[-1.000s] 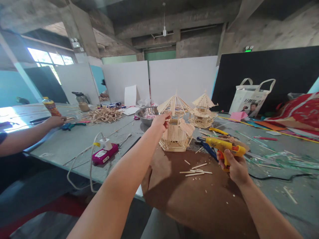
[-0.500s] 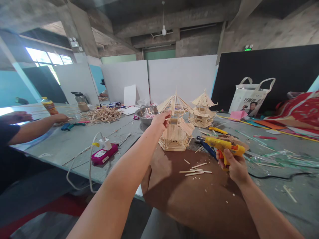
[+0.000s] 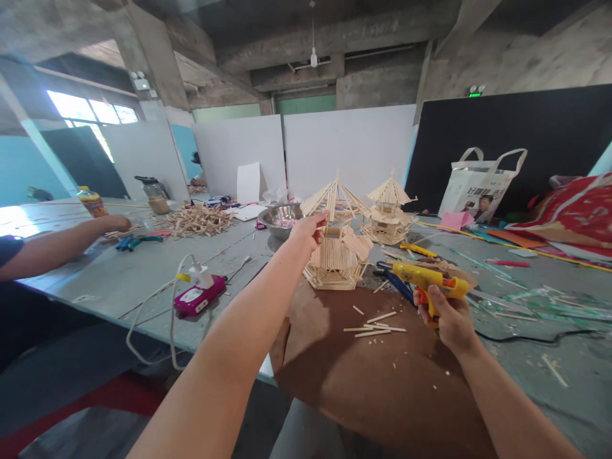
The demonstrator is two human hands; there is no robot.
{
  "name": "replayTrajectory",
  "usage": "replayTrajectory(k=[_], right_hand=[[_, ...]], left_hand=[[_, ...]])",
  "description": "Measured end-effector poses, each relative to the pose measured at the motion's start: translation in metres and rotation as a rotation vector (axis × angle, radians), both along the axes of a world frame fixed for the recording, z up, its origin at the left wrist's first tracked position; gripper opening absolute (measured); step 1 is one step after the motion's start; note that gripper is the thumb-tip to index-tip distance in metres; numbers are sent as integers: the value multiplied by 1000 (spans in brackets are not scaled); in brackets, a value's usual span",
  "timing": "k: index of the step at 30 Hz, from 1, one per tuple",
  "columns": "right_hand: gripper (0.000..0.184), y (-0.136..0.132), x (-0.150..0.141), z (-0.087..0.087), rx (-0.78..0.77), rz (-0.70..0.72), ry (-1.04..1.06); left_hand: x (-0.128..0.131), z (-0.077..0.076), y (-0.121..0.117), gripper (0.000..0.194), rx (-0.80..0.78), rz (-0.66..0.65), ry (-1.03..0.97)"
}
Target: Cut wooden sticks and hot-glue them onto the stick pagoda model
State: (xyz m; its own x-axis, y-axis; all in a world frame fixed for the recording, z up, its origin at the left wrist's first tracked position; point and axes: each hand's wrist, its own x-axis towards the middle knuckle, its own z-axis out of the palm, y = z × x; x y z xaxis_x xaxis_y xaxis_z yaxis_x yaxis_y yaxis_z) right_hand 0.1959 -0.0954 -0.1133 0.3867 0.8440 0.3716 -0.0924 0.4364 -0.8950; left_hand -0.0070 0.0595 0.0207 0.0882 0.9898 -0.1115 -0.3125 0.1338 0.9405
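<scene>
My left hand (image 3: 310, 233) reaches out to a small pavilion model (image 3: 337, 264) built of thin wooden sticks. Its fingers are pinched together at the lower left part of the open-ribbed roof (image 3: 335, 199); what lies between the fingertips is hidden. In my right hand (image 3: 449, 315) is a yellow hot glue gun (image 3: 425, 280), gripped by the handle. The nozzle points left, toward the model, and is apart from it. Several loose sticks (image 3: 377, 328) lie on the brown board (image 3: 363, 382) in front of the model.
Behind stands a second stick pavilion (image 3: 389, 220), near a metal bowl (image 3: 277, 223). A stick pile (image 3: 201, 220) and a purple power strip (image 3: 199, 296) lie to the left. Another person's arm (image 3: 62, 245) rests at the far left. Glue sticks and plastic wrap (image 3: 549, 303) lie right.
The other person's farther hand has gone out of sight at the left. My two hands, the glue gun and the model stay practically in place.
</scene>
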Motion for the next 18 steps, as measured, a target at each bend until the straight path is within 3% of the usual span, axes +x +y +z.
replayTrajectory(k=[18], right_hand=[[30,0,1,0,27,19,-15]], left_hand=[[0,0,2,18,-12,10,16]])
